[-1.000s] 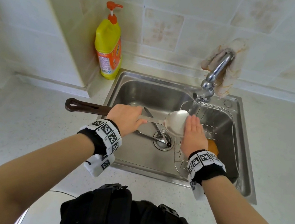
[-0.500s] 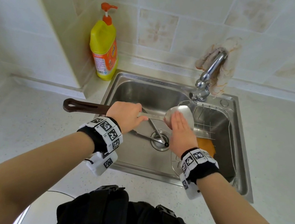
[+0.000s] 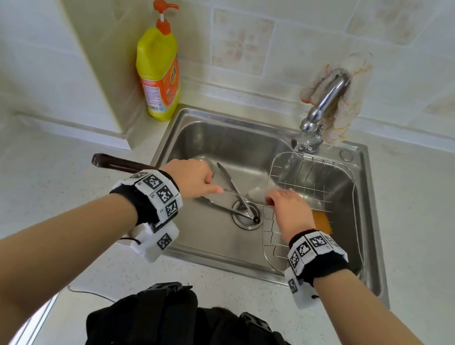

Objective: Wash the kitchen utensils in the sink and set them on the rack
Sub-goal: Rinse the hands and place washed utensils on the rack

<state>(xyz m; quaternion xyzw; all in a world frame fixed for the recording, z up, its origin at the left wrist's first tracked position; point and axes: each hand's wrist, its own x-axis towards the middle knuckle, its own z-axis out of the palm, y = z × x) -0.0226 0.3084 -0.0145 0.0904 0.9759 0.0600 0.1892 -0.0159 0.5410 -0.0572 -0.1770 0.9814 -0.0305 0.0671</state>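
left grip: left hand (image 3: 189, 178) clenched round ladle (image 3: 257, 192) handle, above sink (image 3: 225, 142)
right grip: right hand (image 3: 289, 209) released, fingers pressing bowl
tip: rub bowl under stream (image 3: 288, 167), rotate handle, then rack (image 3: 351, 181)

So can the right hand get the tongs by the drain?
Probably yes: the tongs lie uncovered just left of the right hand, though that hand is busy, resting on the ladle.
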